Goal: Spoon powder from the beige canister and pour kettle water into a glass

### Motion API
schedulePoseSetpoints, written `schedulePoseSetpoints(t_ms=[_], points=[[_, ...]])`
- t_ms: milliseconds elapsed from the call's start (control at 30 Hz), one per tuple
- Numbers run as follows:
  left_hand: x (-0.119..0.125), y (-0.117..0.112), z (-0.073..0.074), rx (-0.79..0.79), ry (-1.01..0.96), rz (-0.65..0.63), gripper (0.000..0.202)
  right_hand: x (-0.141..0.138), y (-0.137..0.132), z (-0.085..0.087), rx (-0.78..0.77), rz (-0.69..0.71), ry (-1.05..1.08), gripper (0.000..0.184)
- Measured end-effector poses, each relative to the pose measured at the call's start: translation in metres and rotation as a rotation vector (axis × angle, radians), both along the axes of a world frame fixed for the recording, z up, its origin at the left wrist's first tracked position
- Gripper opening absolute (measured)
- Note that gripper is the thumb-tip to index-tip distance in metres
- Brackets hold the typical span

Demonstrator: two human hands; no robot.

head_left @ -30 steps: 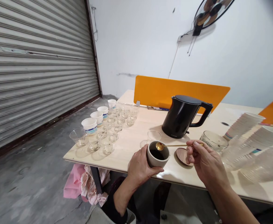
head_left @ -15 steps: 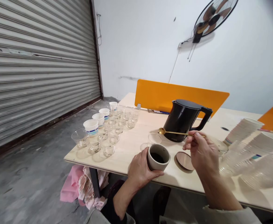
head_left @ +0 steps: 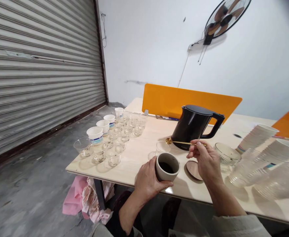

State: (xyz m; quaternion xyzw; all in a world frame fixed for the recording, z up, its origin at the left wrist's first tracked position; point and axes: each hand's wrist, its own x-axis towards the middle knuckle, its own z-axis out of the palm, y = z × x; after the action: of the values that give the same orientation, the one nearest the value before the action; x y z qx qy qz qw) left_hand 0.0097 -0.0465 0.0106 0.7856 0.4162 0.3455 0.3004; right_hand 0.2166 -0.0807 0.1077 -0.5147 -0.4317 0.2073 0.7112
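Observation:
Tilted toward me near the table's front edge, a grey-beige canister (head_left: pixel 161 175) with dark contents is held in my left hand (head_left: pixel 148 181), the fingers and thumb wrapped around its side. My right hand (head_left: pixel 207 161) pinches the handle of a gold spoon (head_left: pixel 168 141), whose bowl points left above the table. Under the spoon's bowl stands a clear plastic cup (head_left: pixel 162 148). A round wooden lid (head_left: pixel 193 170) lies between my hands, partly covered by the right one. Behind the spoon is a black electric kettle (head_left: pixel 190 126).
Several clear cups (head_left: pixel 114 154) and white paper cups (head_left: pixel 95 134) stand in rows at the left. On the right are a glass bowl (head_left: pixel 227 154), stacked paper cups (head_left: pixel 257 136) and stacked clear cups (head_left: pixel 248 169). An orange divider (head_left: pixel 191 98) rises behind the kettle.
My right hand has moved a little left with the spoon, uncovering more of the glass bowl. The left hand and the canister have stayed nearly still.

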Motion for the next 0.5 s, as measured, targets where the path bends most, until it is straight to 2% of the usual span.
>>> schedulePoseSetpoints(t_ms=[100, 167, 300, 500], points=[[0.0, 0.0, -0.002, -0.007, 0.014, 0.013, 0.103, 0.021, -0.015, 0.009, 0.091, -0.174, -0.09, 0.024], [0.0, -0.001, -0.003, -0.009, 0.025, 0.021, 0.103, 0.042, -0.026, 0.016, 0.104, -0.363, -0.222, 0.028], [-0.001, -0.002, -0.002, -0.008, 0.038, 0.024, 0.101, 0.087, -0.042, 0.02, -0.078, -0.716, -0.518, 0.038], [-0.001, -0.002, -0.003, 0.007, 0.038, 0.02, 0.1, 0.132, -0.029, -0.001, -0.375, -0.839, -1.008, 0.032]])
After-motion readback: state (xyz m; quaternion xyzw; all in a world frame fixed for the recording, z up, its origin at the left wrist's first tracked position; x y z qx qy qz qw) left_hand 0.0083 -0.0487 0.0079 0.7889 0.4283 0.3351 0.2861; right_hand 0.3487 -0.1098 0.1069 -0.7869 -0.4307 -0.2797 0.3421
